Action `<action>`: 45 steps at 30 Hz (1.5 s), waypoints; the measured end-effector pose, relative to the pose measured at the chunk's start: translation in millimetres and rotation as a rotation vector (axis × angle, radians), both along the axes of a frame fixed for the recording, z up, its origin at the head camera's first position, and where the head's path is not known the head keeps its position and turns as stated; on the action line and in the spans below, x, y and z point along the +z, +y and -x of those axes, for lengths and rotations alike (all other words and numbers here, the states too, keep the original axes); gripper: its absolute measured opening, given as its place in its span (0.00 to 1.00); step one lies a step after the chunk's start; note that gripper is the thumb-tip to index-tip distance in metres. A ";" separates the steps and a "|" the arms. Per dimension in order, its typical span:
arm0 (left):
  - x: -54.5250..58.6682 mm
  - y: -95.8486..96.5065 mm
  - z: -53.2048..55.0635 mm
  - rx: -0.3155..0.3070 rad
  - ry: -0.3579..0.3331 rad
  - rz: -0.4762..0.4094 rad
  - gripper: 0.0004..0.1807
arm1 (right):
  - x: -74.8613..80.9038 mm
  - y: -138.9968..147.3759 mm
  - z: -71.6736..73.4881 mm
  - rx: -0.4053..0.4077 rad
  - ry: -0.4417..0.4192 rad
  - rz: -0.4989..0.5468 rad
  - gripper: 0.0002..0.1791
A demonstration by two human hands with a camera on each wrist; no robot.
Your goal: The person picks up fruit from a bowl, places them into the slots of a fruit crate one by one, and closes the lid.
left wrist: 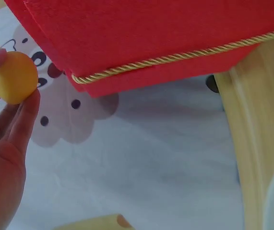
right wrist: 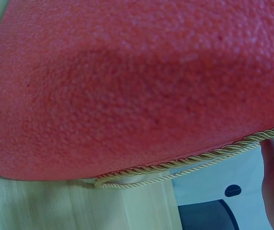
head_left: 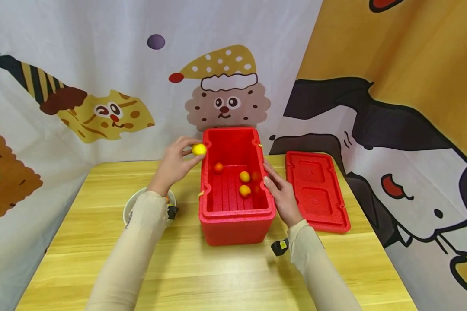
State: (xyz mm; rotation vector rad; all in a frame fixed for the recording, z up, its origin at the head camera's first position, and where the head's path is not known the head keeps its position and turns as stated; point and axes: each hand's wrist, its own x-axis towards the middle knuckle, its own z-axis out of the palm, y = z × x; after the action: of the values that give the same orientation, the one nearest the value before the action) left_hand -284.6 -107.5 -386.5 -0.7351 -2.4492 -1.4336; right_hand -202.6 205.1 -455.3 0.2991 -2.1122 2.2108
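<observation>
My left hand (head_left: 174, 164) pinches a small round yellow-orange fruit (left wrist: 16, 77) between thumb and fingertips. It is at the left rim of an open red foam box (head_left: 233, 226), level with the top edge. On the box floor lie an orange-red fruit (head_left: 218, 167) near the left wall and two yellow-orange fruits (head_left: 244, 191) toward the right wall. My right hand (head_left: 282, 194) rests against the right rim, thumb on the edge and fingers fairly straight along the outer side. In the right wrist view its fingers (right wrist: 273, 153) touch beside the twisted gold rope (right wrist: 194, 159).
A white bowl (head_left: 129, 207), partly hidden under my left forearm, stands left of the box. The red lid (head_left: 315, 190) lies flat on the wooden table (head_left: 218, 280) to the right. A printed curtain (head_left: 113, 52) hangs close behind the table.
</observation>
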 end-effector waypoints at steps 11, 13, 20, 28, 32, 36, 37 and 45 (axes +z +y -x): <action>20.2 23.3 20.1 -0.021 -0.008 0.065 0.19 | 22.3 -5.0 -11.4 0.004 -0.032 -0.019 0.27; 22.1 27.6 22.0 -0.035 -0.003 0.083 0.19 | 21.9 -4.7 -11.1 0.006 -0.029 -0.014 0.27; 25.8 38.4 28.7 -0.063 -0.021 0.135 0.20 | 19.9 -3.3 -11.0 -0.011 -0.015 -0.017 0.27; 33.2 42.5 36.6 -0.047 0.000 0.196 0.20 | 8.2 -1.8 -5.2 -0.001 0.004 0.000 0.26; 34.8 49.4 41.7 -0.068 -0.021 0.242 0.20 | -7.0 1.6 2.0 -0.001 0.018 0.006 0.26; 35.0 55.1 45.0 -0.083 -0.044 0.262 0.21 | -2.3 0.5 0.2 0.007 0.006 0.014 0.26; 34.7 55.9 45.4 -0.084 -0.048 0.267 0.21 | 1.6 -0.1 -1.5 0.010 0.001 0.015 0.26; 31.0 57.5 46.0 -0.105 -0.111 0.273 0.22 | 20.2 -3.6 -8.7 0.008 -0.012 -0.002 0.27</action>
State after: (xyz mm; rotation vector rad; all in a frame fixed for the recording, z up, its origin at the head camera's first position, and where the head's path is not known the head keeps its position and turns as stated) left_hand -330.6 -50.0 -355.5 -0.8720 -2.7665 -1.2167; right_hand -193.9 201.5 -435.1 0.2966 -2.1232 2.2203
